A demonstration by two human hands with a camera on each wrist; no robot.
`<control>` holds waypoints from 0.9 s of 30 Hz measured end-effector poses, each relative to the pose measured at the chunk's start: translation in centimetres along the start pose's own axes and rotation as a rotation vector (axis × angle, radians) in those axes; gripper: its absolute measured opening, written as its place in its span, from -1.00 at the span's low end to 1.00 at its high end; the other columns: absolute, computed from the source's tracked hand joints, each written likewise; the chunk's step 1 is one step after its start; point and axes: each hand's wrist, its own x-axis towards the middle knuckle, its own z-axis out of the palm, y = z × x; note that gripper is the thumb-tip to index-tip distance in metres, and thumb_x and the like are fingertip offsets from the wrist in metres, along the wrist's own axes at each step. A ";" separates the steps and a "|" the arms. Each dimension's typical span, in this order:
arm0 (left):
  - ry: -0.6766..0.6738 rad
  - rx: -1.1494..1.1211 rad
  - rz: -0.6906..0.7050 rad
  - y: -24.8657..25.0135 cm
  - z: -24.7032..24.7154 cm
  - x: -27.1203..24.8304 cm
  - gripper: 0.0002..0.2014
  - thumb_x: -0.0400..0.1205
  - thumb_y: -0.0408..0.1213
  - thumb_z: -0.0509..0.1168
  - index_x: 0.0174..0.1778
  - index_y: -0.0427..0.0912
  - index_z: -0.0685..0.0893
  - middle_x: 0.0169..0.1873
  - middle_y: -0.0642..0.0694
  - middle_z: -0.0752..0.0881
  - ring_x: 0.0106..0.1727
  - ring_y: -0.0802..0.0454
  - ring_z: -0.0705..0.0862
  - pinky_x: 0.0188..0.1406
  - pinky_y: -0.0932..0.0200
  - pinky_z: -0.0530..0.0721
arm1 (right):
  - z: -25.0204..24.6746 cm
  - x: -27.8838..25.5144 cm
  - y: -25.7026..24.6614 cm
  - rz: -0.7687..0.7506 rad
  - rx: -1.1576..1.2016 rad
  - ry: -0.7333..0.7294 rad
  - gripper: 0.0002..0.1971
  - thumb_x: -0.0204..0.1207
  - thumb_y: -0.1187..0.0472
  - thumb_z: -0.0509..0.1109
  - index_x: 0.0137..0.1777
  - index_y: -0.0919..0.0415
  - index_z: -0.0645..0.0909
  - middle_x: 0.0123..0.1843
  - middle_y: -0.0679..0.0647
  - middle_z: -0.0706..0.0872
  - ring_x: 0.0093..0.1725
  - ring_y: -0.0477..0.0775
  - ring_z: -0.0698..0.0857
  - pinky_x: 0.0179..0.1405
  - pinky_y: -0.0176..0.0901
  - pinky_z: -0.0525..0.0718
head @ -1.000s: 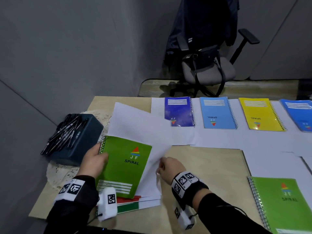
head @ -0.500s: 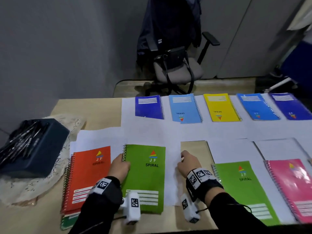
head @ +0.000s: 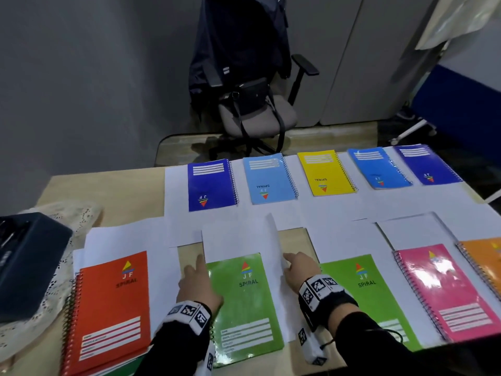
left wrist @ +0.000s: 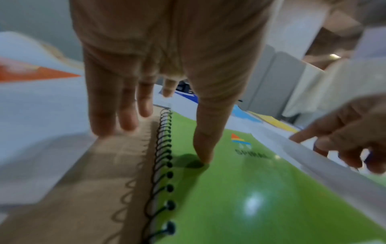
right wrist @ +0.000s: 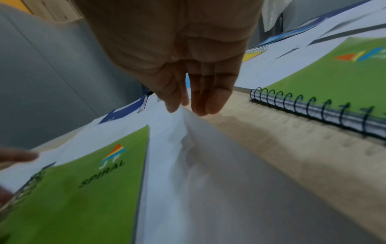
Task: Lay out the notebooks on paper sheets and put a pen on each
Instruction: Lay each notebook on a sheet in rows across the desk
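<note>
Now the green notebook (head: pixel 245 302) and paper sheet (head: pixel 238 240) lie farther right.

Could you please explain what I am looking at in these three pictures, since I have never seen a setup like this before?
No machine here: a person works with bare hands and wears three cameras. The wide picture comes from the head; the two close ones look along each wrist at the fingers.

On the table lie white paper sheets with spiral notebooks on them, and a dark box at the left.

The left hand rests beside the green notebook, its thumb pressing the cover. The right hand has a pinch grip on the raised edge of the paper sheet under that notebook. No pen lies on any notebook yet.
</note>
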 end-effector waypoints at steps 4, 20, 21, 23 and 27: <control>-0.045 0.151 0.207 0.6 0.9 0.2 -0.07 0.41 -0.10 0.50 0.63 0.23 0.11 0.61 -0.13 0.08 0.56 -0.21 0.18 0.42 -0.04 0.48 | 0.9 0.1 0.2 -0.025 -0.072 -0.063 -0.59 0.59 0.36 0.11 0.41 0.18 0.49 0.31 0.21 0.57 0.28 0.20 0.62 0.33 -0.06 0.55; -0.138 0.293 0.220 2.8 2.2 -0.9 0.05 0.34 -0.20 0.56 0.64 0.24 0.06 0.51 -0.18 0.13 0.47 -0.29 0.26 0.33 -0.05 0.53 | -2.5 -1.7 6.2 0.296 -0.147 0.032 -0.35 0.33 0.03 0.53 0.34 0.20 0.32 0.29 0.22 0.47 0.29 0.28 0.57 0.03 -0.02 0.62; -0.139 0.295 0.219 3.0 2.4 -1.0 0.04 0.34 -0.21 0.55 0.64 0.24 0.06 0.50 -0.17 0.13 0.46 -0.29 0.27 0.31 -0.04 0.54 | -2.1 -1.8 6.5 0.305 -0.141 0.010 -0.29 0.30 -0.03 0.57 0.35 0.19 0.32 0.30 0.22 0.48 0.29 0.26 0.57 0.05 -0.03 0.63; -0.150 0.303 0.221 3.4 2.8 -1.3 0.04 0.35 -0.24 0.54 0.65 0.22 0.05 0.48 -0.18 0.14 0.45 -0.28 0.28 0.30 -0.03 0.55 | -1.3 -2.0 6.9 0.309 -0.132 0.004 -0.23 0.26 -0.07 0.60 0.37 0.19 0.31 0.32 0.23 0.48 0.29 0.25 0.58 0.11 -0.01 0.65; -0.165 0.319 0.229 4.3 3.3 -1.8 0.03 0.35 -0.24 0.54 0.65 0.20 0.05 0.46 -0.18 0.14 0.43 -0.29 0.32 0.28 -0.01 0.55 | -1.3 -2.1 6.9 0.309 -0.162 0.045 -0.35 0.34 0.08 0.57 0.32 0.21 0.32 0.28 0.25 0.52 0.23 0.25 0.63 0.03 -0.05 0.66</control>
